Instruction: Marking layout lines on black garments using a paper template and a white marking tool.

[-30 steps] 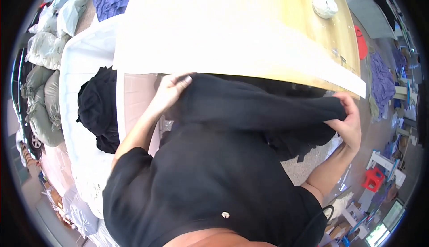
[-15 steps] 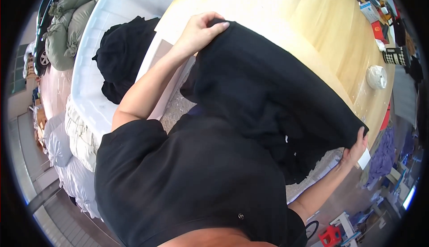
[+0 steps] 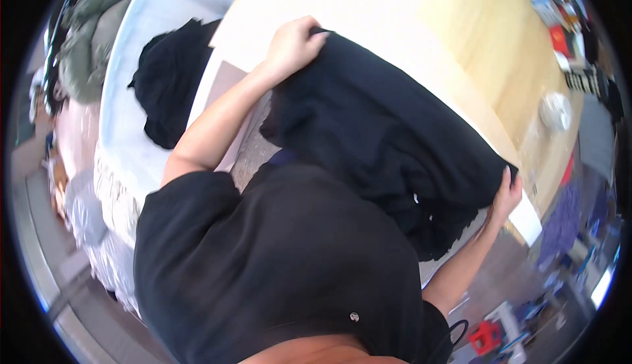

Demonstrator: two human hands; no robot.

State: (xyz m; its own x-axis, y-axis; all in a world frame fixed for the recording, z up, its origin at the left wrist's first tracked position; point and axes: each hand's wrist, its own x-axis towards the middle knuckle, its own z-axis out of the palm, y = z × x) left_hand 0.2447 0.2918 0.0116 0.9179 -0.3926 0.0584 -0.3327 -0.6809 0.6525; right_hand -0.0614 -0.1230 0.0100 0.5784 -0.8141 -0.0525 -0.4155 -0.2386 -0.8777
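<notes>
A black cloth piece, seemingly a garment [image 3: 388, 120], stretches between my hands along the near edge of the wooden table [image 3: 500, 48]. My left hand [image 3: 295, 47] grips its far left corner, thumb on top. At the right corner, my right hand [image 3: 507, 196] pinches the fabric, with the thumb up. The upper edge runs straight between both hands, while the lower part hangs in folds toward my body. Small white specks show near its lower right. Some fingers of each hand are hidden behind the cloth.
Left of the table, a translucent plastic bin [image 3: 125, 94] holds more black cloth [image 3: 172, 81]. Stuffed sacks [image 3: 85, 68] stand beyond it. On the table's right side lie a white wrapped roll [image 3: 555, 112] and several small boxes. A red stool [image 3: 485, 338] is on the floor at lower right.
Both hands, still gripping the cloth, have shifted slightly left in view; the right one has also risen a little. More of a white strip shows beside the right hand.
</notes>
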